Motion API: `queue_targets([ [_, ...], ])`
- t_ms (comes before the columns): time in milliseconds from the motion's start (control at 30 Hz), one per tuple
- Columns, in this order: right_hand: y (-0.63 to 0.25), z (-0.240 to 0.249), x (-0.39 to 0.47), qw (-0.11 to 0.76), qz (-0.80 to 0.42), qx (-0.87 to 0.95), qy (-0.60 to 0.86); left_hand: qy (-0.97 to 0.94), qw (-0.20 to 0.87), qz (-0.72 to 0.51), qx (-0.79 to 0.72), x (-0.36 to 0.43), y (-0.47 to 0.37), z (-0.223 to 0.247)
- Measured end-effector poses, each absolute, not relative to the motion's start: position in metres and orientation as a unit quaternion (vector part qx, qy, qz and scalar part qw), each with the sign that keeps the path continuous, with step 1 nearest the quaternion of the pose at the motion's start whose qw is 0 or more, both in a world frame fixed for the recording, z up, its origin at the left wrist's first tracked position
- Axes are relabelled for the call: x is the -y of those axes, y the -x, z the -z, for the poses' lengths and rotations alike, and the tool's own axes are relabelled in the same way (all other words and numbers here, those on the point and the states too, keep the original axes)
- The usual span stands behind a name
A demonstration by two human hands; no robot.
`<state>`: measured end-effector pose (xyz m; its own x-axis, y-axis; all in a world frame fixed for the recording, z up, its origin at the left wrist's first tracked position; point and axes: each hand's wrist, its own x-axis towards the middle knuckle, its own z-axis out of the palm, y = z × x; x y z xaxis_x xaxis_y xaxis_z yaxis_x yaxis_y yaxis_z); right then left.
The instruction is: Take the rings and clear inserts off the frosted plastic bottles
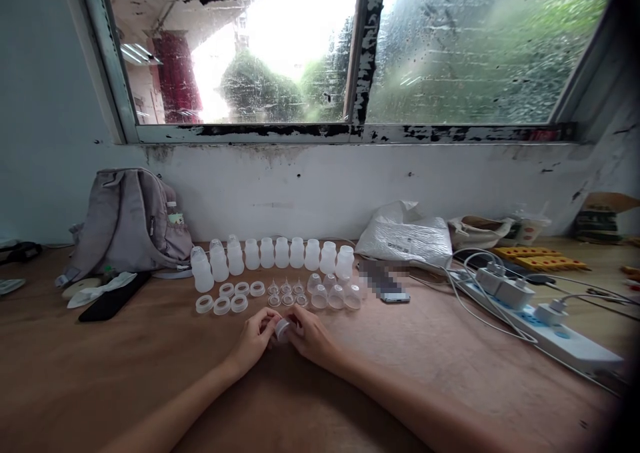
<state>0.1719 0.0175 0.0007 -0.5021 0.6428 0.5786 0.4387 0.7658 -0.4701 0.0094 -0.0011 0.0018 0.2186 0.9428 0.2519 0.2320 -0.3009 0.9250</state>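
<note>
Close together above the table, my left hand (259, 333) and my right hand (311, 336) pinch a small whitish translucent collar ring (283, 330) between them. Whether a teat sits inside it I cannot make out. Just beyond my fingers lie clear silicone teats (287, 300) in two short rows. To their left are several white collar rings (221, 306), flat on the table. On the right, several clear dome caps (336, 298) stand grouped. Behind all these runs a row of frosted baby bottles (282, 253); the leftmost ones, such as one bottle (202, 270), have tops on.
A grey backpack (133, 220) and a black phone-like slab (114, 300) lie left. To the right are a partly blurred phone (395, 298), a silvery bag (407, 236), and a white power strip (575, 346) with trailing cables. A window (360, 130) is ahead.
</note>
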Motion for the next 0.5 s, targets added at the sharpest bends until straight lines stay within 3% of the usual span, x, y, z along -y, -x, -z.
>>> queue_targets([
  [233, -0.170, -0.003, -0.025, 0.435, -0.224, 0.787, 0.376, -0.725, 0.308, -0.448, -0.422, 0.008, -0.009, -0.011],
  [500, -0.167, -0.004, -0.028, 0.414, -0.318, 0.779, 0.348, -0.763, 0.288, -0.405, -0.413, 0.009, -0.009, -0.008],
])
